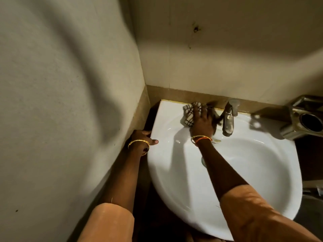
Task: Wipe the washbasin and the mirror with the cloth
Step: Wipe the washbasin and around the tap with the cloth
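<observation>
A white oval washbasin fills the lower right of the head view. My right hand reaches across it and presses a checked white-and-brown cloth onto the basin's back ledge, just left of the tap. My left hand grips the basin's left rim, thumb on top and fingers wrapped over the edge. Both wrists carry gold bangles. No mirror shows in this view.
A steel tap stands at the back of the basin, right beside my right hand. A metal holder sits on the ledge at the far right. Walls close in at the left and behind.
</observation>
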